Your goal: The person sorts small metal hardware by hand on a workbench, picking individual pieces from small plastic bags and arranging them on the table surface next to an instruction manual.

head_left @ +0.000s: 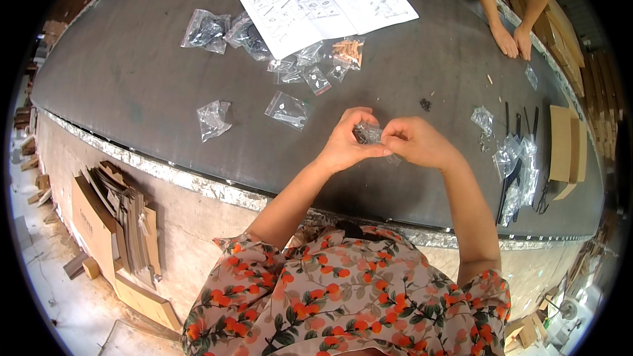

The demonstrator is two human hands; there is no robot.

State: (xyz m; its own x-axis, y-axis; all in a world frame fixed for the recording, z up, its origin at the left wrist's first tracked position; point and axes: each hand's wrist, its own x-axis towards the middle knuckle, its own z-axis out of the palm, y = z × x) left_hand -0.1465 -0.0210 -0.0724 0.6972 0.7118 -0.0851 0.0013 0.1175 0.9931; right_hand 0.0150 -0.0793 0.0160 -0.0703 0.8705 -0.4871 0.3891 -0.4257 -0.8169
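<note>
Both of my hands meet over the near middle of the dark table. My left hand [351, 142] curls round a small clear plastic bag [370, 133] with dark small parts in it. At the bag's right end, the fingers of my right hand [417, 142] pinch the plastic. What exactly the parts are is too small to tell. Just left of my hands lies a clear bag with a wrench [289, 111]. A little pile of dark small parts [425, 104] sits beyond my right hand.
An open instruction booklet [330, 5] lies at the far side, with several hardware bags [206, 30] and a bag of wooden dowels [347, 53] by it. To the right are wrapped black rods [517, 171] and an open cardboard box [566, 148]. Another person's hands [514, 43] rest on the far right edge.
</note>
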